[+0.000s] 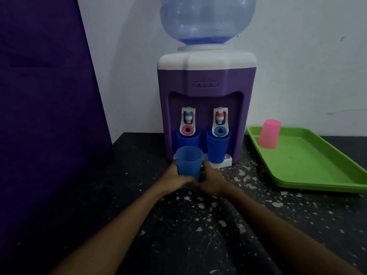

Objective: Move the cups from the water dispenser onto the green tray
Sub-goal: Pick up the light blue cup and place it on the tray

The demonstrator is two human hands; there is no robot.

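Blue cup (188,163) is clasped by both the left hand (176,180) and right hand (210,180), just in front of the water dispenser (204,86) at the tabletop's (198,235) back edge; two blue cups (217,148) sit under its taps, the left one mostly hidden. Right, the green tray (309,163), cut off by the frame, bears an inverted pink cup (269,133) with bare tabletop between

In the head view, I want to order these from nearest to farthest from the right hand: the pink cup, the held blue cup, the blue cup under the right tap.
1. Held blue cup: in the right hand's grip, shared with the left hand.
2. Blue cup under the right tap: just behind, on the dispenser.
3. Pink cup: far right, upside down on the green tray.
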